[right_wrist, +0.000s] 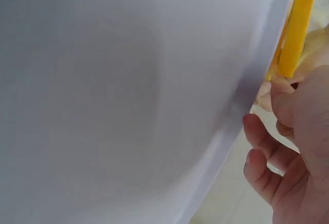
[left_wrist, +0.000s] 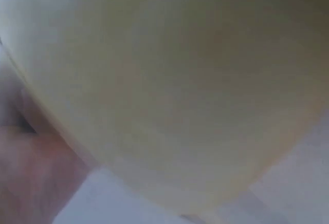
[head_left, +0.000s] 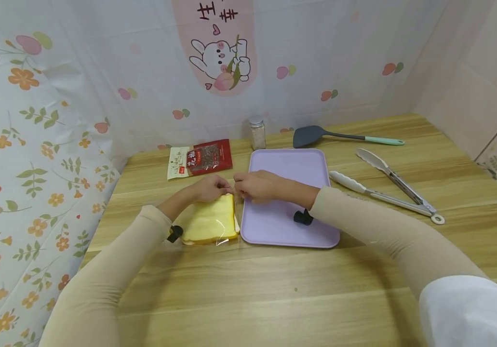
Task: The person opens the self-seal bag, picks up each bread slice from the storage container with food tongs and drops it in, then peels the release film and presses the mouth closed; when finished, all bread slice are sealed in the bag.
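Note:
A clear plastic wrapper holds yellow-edged bread slices [head_left: 210, 219], flat on the wooden table left of the tray. At its upper edge my left hand [head_left: 209, 188] pinches the wrapper between bent fingers. My right hand [head_left: 258, 186] meets it from the other side, above the left rim of the lilac tray [head_left: 289, 237]. In the right wrist view, the thumb and forefinger of my right hand [right_wrist: 300, 147] pinch close to a yellow crust [right_wrist: 299, 26], other fingers curled loosely. A blurred pale yellow surface [left_wrist: 169, 95] fills most of the left wrist view.
Behind the hands lies a red and cream spice packet [head_left: 200, 159]. A small glass jar [head_left: 257, 133] stands at the back beside a spatula [head_left: 311, 136] with a mint handle. Open tongs [head_left: 397, 185] lie right of the tray. Patterned cloth [head_left: 35, 168] borders the left side.

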A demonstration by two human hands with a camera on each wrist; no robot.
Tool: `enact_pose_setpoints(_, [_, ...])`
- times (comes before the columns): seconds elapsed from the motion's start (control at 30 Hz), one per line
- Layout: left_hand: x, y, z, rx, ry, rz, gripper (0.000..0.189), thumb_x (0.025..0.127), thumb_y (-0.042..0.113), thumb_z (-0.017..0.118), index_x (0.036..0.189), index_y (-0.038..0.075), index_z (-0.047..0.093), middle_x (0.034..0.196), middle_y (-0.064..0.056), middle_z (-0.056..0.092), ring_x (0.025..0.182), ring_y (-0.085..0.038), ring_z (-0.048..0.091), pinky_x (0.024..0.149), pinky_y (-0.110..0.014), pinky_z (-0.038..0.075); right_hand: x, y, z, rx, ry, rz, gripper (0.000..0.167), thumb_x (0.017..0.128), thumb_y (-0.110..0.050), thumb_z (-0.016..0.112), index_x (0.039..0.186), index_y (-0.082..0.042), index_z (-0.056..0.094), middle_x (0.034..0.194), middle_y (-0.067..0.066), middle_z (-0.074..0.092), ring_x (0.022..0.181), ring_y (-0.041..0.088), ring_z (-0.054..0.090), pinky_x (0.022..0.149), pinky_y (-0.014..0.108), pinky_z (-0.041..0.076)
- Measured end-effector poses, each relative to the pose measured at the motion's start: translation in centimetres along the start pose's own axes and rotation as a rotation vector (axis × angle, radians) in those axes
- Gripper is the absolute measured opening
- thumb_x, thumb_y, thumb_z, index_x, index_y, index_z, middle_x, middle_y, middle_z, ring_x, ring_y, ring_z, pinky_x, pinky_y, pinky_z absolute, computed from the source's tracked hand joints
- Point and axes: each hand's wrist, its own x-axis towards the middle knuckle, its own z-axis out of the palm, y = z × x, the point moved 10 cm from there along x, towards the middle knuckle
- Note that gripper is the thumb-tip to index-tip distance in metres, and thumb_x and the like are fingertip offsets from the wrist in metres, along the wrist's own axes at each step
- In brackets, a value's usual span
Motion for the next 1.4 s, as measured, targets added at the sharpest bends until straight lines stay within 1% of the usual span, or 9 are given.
enact_pose_setpoints(0.1, [-0.4,-0.3,-0.4,-0.030,0.022,-0.021,0.022,0.101,0.006,0.053,0.103,-0.004,0.073,0.094,-0.008,0.071,0.080,-0.012,0.052,0.073,-0.024,0.041,-0.7,0.1,-0.4,0.033,0.012,0.015,0.020,0.082,0.006,0.060,0.081,-0.014,0.059,0.091,0.000,0.048,0.075,0.016,0.052,0.057,0.030,0.042])
enact_pose_setpoints(0.23, [-0.5,-0.4,-0.3,-0.080,0.016,-0.016,0.024,0.103,0.008,0.052,0.109,-0.005,0.071,0.107,-0.014,0.072,0.088,-0.012,0.055,0.079,-0.024,0.042,-1.6,-0.1,-0.5,0.065,0.009,0.044,0.016,0.089,0.001,0.063,0.087,-0.015,0.062,0.098,-0.001,0.051,0.084,0.014,0.056,0.061,0.031,0.048])
enact_pose_setpoints(0.37, [-0.5,-0.5,-0.4,-0.111,0.047,0.019,0.023,0.102,0.006,0.052,0.109,-0.007,0.070,0.104,-0.016,0.072,0.088,-0.013,0.058,0.079,-0.025,0.044,-2.5,-1.4,-1.1,0.143,0.038,0.061,0.010,0.094,-0.006,0.065,0.090,-0.013,0.061,0.098,-0.001,0.054,0.087,0.014,0.056,0.068,0.030,0.050])
enact_pose_setpoints(0.5, [-0.6,-0.7,-0.6,-0.122,0.093,0.051,0.021,0.102,0.003,0.053,0.111,-0.008,0.067,0.104,-0.018,0.071,0.094,-0.021,0.063,0.084,-0.029,0.047,-3.4,-2.8,-1.9,0.251,0.081,0.070,0.010,0.095,-0.006,0.066,0.088,-0.012,0.060,0.092,-0.002,0.056,0.085,0.013,0.054,0.073,0.027,0.049])
enact_pose_setpoints(0.7, [-0.7,-0.8,-0.8,-0.131,0.105,0.027,0.021,0.102,0.003,0.052,0.118,-0.006,0.063,0.110,-0.020,0.069,0.106,-0.030,0.063,0.087,-0.032,0.049,-5.4,-4.7,-2.5,0.344,0.128,0.016,0.013,0.095,-0.004,0.066,0.085,-0.010,0.060,0.084,-0.004,0.057,0.076,0.009,0.052,0.069,0.023,0.047])
enact_pose_setpoints(0.87, [-0.7,-0.9,-0.7,-0.142,0.109,0.027,0.017,0.102,0.001,0.052,0.113,-0.006,0.062,0.104,-0.019,0.070,0.100,-0.027,0.065,0.081,-0.028,0.048,-7.5,-6.0,-2.7,0.452,0.142,0.004,0.016,0.093,-0.003,0.067,0.083,-0.012,0.059,0.080,-0.006,0.056,0.072,0.007,0.049,0.064,0.023,0.046])
enact_pose_setpoints(1.0, [-0.7,-0.9,-0.6,-0.144,0.119,0.040,0.014,0.100,0.000,0.054,0.110,-0.007,0.062,0.102,-0.020,0.071,0.099,-0.026,0.065,0.081,-0.027,0.047,-9.2,-7.2,-3.0,0.529,0.133,-0.027,0.017,0.093,-0.001,0.067,0.083,-0.013,0.059,0.080,-0.009,0.056,0.071,0.006,0.049,0.064,0.023,0.045])
enact_pose_setpoints(1.27, [-0.7,-1.4,-0.5,-0.127,0.129,0.040,0.014,0.099,-0.001,0.056,0.110,-0.007,0.062,0.102,-0.021,0.071,0.096,-0.026,0.067,0.080,-0.026,0.048,-12.8,-10.3,-3.5,0.589,0.099,-0.093,0.017,0.094,0.001,0.063,0.086,-0.012,0.057,0.082,-0.007,0.056,0.079,0.003,0.053,0.074,0.021,0.049])
enact_pose_setpoints(1.4, [-0.6,-1.4,-0.4,-0.124,0.135,0.046,0.014,0.099,0.000,0.057,0.109,-0.007,0.062,0.101,-0.020,0.071,0.093,-0.025,0.067,0.079,-0.026,0.047,-14.7,-12.1,-3.9,0.600,0.101,-0.178,0.019,0.095,0.002,0.061,0.089,-0.014,0.056,0.084,-0.010,0.053,0.079,0.000,0.051,0.072,0.018,0.048])
